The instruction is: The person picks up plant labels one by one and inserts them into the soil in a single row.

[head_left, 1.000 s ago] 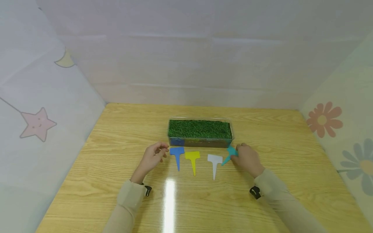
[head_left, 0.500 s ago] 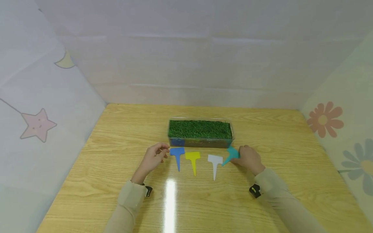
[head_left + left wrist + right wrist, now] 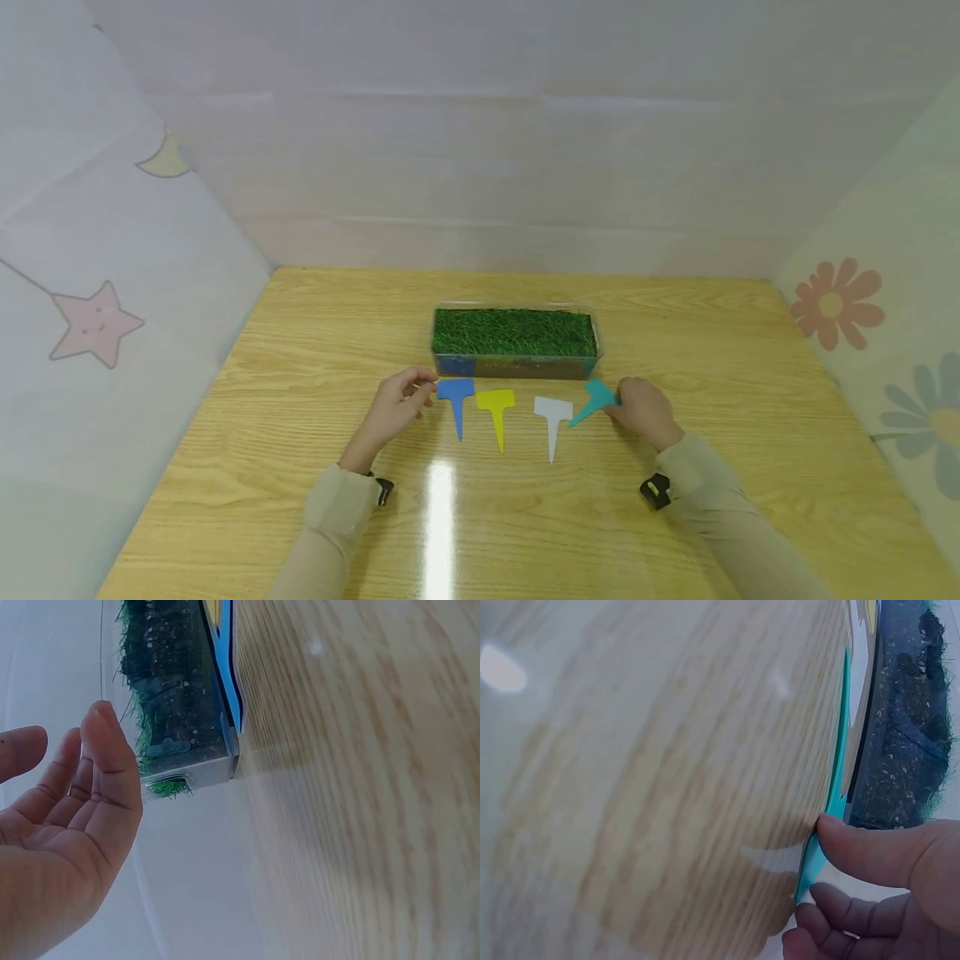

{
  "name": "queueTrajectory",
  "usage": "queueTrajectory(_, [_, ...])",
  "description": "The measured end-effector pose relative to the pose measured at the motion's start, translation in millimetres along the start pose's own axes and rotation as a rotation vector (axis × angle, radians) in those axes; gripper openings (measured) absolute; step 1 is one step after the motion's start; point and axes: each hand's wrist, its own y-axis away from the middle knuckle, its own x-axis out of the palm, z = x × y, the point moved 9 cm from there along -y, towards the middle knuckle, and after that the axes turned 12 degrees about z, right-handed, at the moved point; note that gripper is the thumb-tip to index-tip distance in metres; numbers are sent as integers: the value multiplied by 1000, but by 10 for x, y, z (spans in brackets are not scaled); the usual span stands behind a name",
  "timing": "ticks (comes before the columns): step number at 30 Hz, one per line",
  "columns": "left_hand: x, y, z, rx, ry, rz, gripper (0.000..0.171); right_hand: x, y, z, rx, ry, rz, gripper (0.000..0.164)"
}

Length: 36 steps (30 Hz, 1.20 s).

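Four-cornered T-shaped plant labels lie in a row: blue [image 3: 456, 398], yellow [image 3: 497, 408] and white [image 3: 553, 415], with a slanted teal plant label [image 3: 596, 400] at the right end. My right hand [image 3: 645, 412] pinches the teal label's edge; in the right wrist view the thumb [image 3: 862, 847] is on one side and curled fingers on the other. My left hand [image 3: 393, 408] hovers beside the blue label with loosely bent fingers and nothing in them. Behind the labels stands a clear plastic box [image 3: 517, 367] filled with green artificial-looking grass [image 3: 513, 332].
The wooden table [image 3: 315, 350] runs up to a pale back wall [image 3: 480, 167]. Side panels carry a printed star [image 3: 97, 323] and flowers [image 3: 836, 304]. Each wrist wears a black strap [image 3: 656, 492].
My right hand has shifted slightly right, and its fingers have drawn back to the teal label's outer edge. That label has turned a little. The left hand stays where it was.
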Motion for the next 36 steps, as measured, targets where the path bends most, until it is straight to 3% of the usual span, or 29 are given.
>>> queueTrajectory(5, [11, -6, 4, -4, -4, -5, 19, -12, 22, -26, 36, -20, 8, 35])
queueTrajectory(15, [54, -24, -13, 7, -22, 17, 19, 44, -13, -33, -2, 6, 30, 34])
queueTrajectory(36, [71, -31, -36, 14, -30, 27, 20, 1, -8, 17, -59, 1, -42, 36])
